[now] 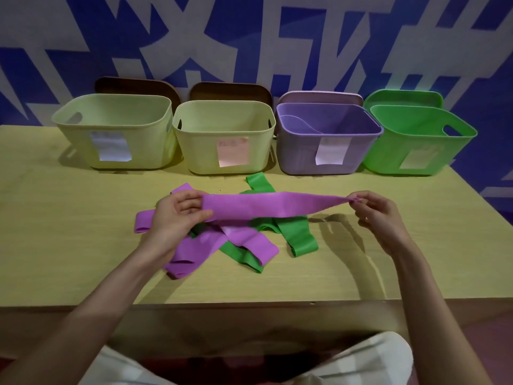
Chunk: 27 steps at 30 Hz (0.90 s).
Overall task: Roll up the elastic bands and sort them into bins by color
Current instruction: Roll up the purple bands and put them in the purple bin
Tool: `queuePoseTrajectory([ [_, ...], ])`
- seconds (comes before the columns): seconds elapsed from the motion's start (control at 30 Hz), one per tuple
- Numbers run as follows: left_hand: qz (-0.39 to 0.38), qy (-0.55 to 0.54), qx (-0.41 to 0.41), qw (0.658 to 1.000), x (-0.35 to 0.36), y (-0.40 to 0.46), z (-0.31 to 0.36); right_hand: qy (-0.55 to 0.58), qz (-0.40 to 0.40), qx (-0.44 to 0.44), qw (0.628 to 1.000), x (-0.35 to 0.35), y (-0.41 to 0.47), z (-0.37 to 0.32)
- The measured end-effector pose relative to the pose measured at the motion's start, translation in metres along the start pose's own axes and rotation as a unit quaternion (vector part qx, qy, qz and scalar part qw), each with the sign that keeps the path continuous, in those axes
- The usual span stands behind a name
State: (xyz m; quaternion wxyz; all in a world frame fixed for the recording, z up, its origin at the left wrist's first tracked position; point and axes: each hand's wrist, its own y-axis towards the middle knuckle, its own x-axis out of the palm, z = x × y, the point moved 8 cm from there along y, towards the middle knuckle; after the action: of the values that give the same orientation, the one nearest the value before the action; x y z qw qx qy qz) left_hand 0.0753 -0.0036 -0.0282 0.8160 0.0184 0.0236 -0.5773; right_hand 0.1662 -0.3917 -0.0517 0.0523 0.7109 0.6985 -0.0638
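Note:
A purple elastic band (266, 205) is stretched flat between my hands above the table. My left hand (177, 215) grips its left end, thumb over the band. My right hand (374, 207) pinches its narrow right end between fingertips. Below lies a tangled pile: more purple bands (202, 250) and green bands (298, 237). Along the back stand four bins: two pale yellow bins (116, 134) (224, 137), a purple bin (330, 140) and a green bin (419, 140), each with a paper label.
The wooden table (69, 232) ends at a front edge close to my lap. Lids lean on the blue-and-white wall behind the bins. A green band end (259, 183) lies near the middle bins.

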Motion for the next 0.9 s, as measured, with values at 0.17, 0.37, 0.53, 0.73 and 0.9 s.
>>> queuePoseTrajectory([
  [0.17, -0.001, 0.100, 0.143, 0.985, 0.013, -0.015, 0.030, 0.059, -0.014, 0.031, 0.998, 0.003, 0.000, 0.003],
  [0.37, -0.209, 0.175, 0.304, 0.913, 0.077, -0.062, 0.054, -0.074, 0.033, -0.010, 0.997, -0.015, 0.039, -0.004],
  [0.53, -0.333, 0.218, 0.374, 0.838, 0.156, -0.098, 0.037, -0.197, 0.023, -0.072, 0.977, -0.019, 0.085, -0.007],
  [0.73, -0.378, 0.256, 0.434, 0.777, 0.225, -0.112, 0.012, -0.258, 0.082, -0.095, 0.958, -0.022, 0.110, 0.001],
  [0.9, -0.382, 0.246, 0.396, 0.798, 0.240, -0.109, 0.002, -0.290, 0.092, -0.094, 0.948, -0.023, 0.117, 0.017],
])
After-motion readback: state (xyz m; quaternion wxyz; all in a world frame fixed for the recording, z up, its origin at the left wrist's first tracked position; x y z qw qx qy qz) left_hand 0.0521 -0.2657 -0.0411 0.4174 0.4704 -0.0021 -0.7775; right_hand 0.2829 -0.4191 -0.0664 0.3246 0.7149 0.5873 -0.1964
